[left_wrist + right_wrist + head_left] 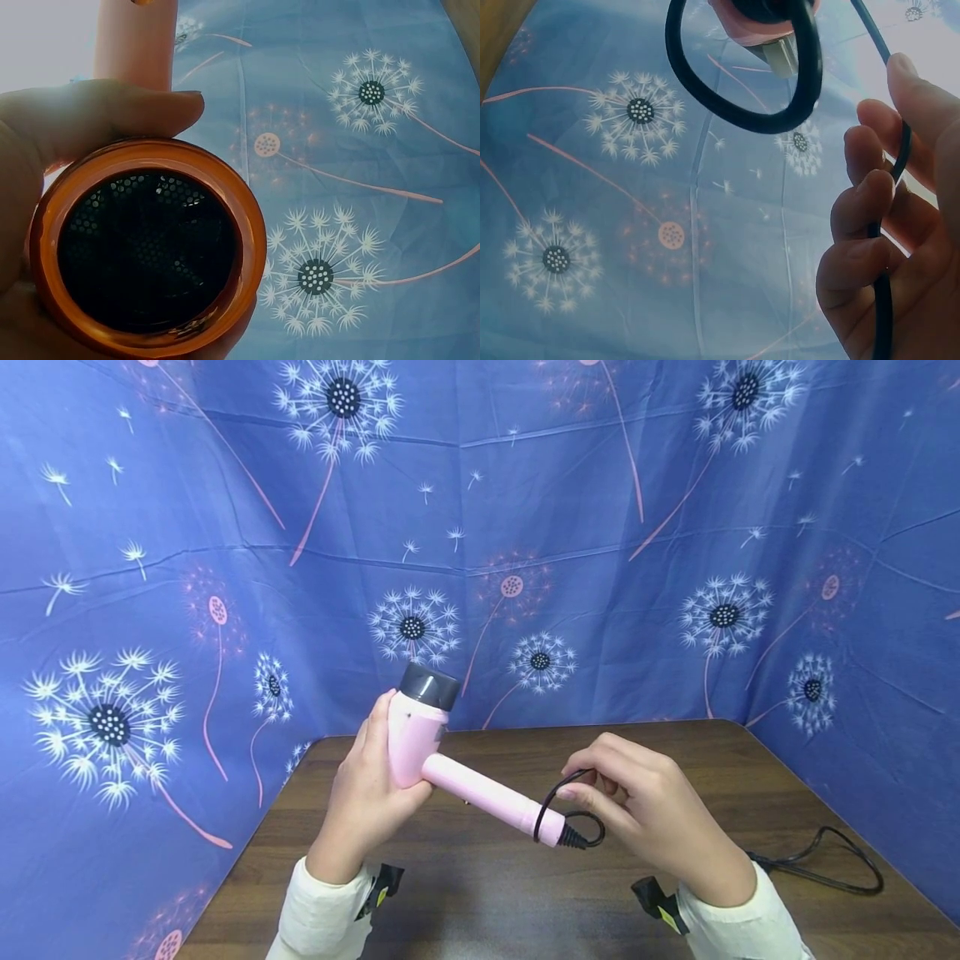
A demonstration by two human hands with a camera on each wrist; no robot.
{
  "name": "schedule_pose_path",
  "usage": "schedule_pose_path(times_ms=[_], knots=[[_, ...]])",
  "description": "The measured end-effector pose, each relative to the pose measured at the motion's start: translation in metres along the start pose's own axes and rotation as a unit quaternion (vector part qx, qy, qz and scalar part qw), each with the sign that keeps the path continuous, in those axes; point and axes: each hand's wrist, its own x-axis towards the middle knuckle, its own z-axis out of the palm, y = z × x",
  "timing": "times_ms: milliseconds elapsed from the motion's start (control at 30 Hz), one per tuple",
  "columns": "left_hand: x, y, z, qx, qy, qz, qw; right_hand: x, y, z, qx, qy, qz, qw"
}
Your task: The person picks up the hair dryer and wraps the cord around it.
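Observation:
A pink hair dryer (491, 793) with a black nozzle (429, 686) is held above the table, its handle slanting down to the right. My left hand (367, 793) grips it round the body. In the left wrist view the round rear grille (146, 251) faces the camera, with the thumb lying across near the handle. My right hand (637, 806) pinches the black cord (552, 793) close to the handle's end, where the cord makes a loop round the handle. The right wrist view shows the cord (883, 315) running through the curled fingers.
The brown wooden table (480, 893) lies below both hands. More of the cord (832, 887) lies in a bend on its right side. A blue curtain (585, 527) printed with dandelions stands behind the table and along both sides.

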Motion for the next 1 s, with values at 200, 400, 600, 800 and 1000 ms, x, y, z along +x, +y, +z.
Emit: schedule_pose_path(times_ms=[200,400,600,800,1000], knots=[[0.0003,0.0002,0.0007,0.009,-0.001,0.005,0.9999,0.0001,0.0013,-0.0004,0.005,0.007,-0.001,1.0000],[0.0005,0.0003,0.0008,0.010,-0.004,0.007,0.9999,0.0010,0.0020,-0.0020,0.003,0.008,-0.002,1.0000],[0.0006,0.0018,-0.0008,0.006,-0.003,0.011,0.9999,0.0038,0.0019,-0.0041,0.002,0.015,-0.017,0.9997],[0.0006,0.0028,-0.0040,0.001,0.000,0.013,0.9999,0.0043,0.0018,-0.0047,0.005,0.017,-0.021,0.9996],[-0.0001,0.0031,-0.0060,-0.006,-0.004,0.009,0.9999,0.0039,0.0023,-0.0046,0.010,0.022,-0.023,0.9994]])
